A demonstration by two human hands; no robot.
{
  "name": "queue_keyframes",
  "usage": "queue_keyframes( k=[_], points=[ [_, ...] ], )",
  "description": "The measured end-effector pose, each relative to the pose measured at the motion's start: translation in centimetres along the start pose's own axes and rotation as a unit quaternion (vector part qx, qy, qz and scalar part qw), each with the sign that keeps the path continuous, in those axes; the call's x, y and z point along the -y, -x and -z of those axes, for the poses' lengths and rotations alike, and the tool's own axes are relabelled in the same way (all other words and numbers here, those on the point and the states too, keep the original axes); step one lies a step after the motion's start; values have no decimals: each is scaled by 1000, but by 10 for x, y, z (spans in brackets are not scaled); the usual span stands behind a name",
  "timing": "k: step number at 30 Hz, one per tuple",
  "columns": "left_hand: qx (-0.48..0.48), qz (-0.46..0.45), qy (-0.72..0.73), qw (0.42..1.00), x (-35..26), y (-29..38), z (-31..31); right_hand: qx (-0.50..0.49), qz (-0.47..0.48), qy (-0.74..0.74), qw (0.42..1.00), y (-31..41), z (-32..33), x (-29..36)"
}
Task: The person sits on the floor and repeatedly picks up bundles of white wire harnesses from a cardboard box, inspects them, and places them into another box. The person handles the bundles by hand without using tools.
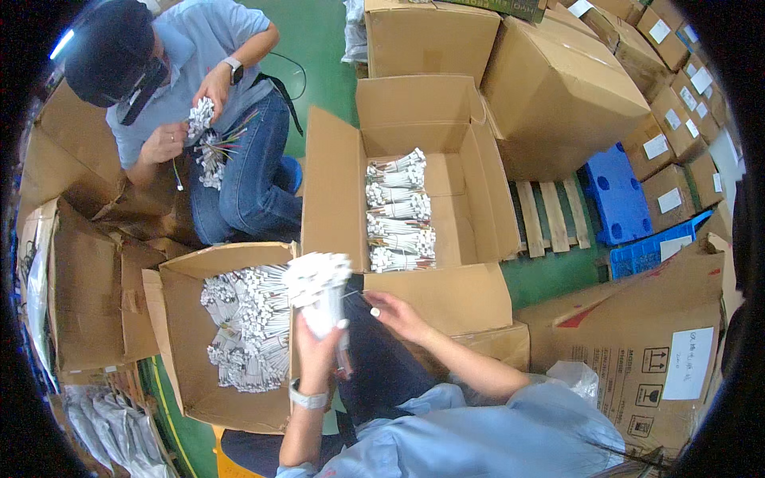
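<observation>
A thick bundle of cables with white connectors (318, 278) stands in my left hand (317, 349), its connector ends upward and slightly blurred. My right hand (397, 316) is beside it, fingers apart; a thin strand reaches from the bundle towards its fingertips, and whether they touch it I cannot tell. Left of my left hand, a cardboard box (173, 352) holds many white-connector cables (257, 322). Ahead, an open cardboard box (472, 209) contains a column of tied cable bundles (400, 209) along its left side.
A co-worker (197, 71) sits at the upper left, handling similar cables. Large cartons (556, 89) stand beyond the open box, with a wooden pallet (541, 209) and blue plastic pallet (615, 197) at the right. A marked carton (615, 334) stands right of me.
</observation>
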State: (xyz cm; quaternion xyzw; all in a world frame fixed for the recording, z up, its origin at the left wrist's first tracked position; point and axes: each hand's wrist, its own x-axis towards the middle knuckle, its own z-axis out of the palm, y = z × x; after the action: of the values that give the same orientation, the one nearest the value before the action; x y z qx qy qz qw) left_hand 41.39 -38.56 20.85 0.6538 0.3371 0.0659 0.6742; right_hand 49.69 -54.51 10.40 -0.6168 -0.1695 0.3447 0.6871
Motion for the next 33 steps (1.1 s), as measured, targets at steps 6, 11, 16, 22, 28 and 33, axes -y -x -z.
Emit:
queue_keyframes(
  k=[6, 11, 16, 22, 28, 33],
  points=[
    [195, -280, -325, 882, 15, -3, -61, -117, -142, -341, 922, -2, 30, 19],
    [258, -237, -559, 751, 113, -41, -109, -267, -49, -35, 962, -45, 118, 34],
    [350, -32, -708, 613, 141, -88, -163, -320, -30, 239, 916, -120, 206, 5],
    [358, 23, -696, 622, 165, -106, -166, -335, -21, 343, 877, -213, 278, -31],
    [374, 7, -697, 612, 156, -104, -182, -226, -60, 534, 813, -315, 306, -41],
    [402, -16, -688, 604, 143, -107, -193, -173, -113, 667, 716, -386, 298, -68]
  ],
)
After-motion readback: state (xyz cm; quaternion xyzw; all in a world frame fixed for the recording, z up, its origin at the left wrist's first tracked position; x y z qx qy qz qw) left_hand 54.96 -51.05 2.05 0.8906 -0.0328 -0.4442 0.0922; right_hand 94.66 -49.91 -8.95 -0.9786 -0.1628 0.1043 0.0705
